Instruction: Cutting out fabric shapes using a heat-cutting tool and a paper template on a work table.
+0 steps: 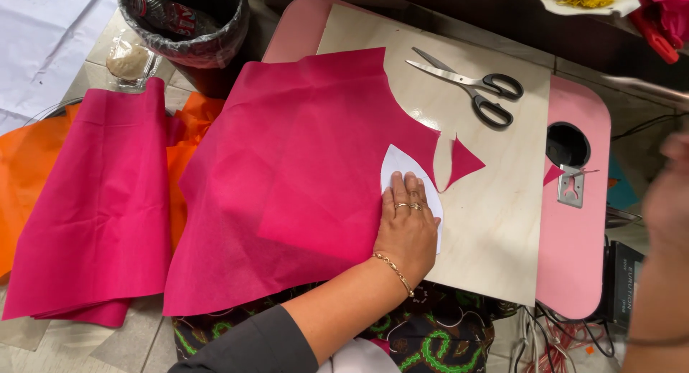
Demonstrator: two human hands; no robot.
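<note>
On the pale wooden board (495, 222) that tops a pink table (574, 265), a large sheet of magenta fabric (301, 179) lies spread flat, its right edge cut in a curve and its left part hanging past the board's edge. Left of it, a second folded length of pink cloth (100, 208) lies over orange cloth (32, 172) on the floor side, well apart from the hands. A dark waste bin (190, 29) lined with plastic stands at the top, just beyond the fabric's upper corner. Steel scissors with black handles (477, 86) rest shut on the board, above and to the right of the fabric.

The left hand (408, 226) lies palm down, fingers together and flat, pressing a white paper pattern piece (396, 165) against the fabric's cut edge; rings show on two fingers and a gold bracelet on the wrist. Just beside the pattern, a small pointed pink scrap (461, 163) lies on the bare board. The right hand (669, 201) is blurred at the frame's right edge, raised off the table; I cannot tell how its fingers stand.
</note>
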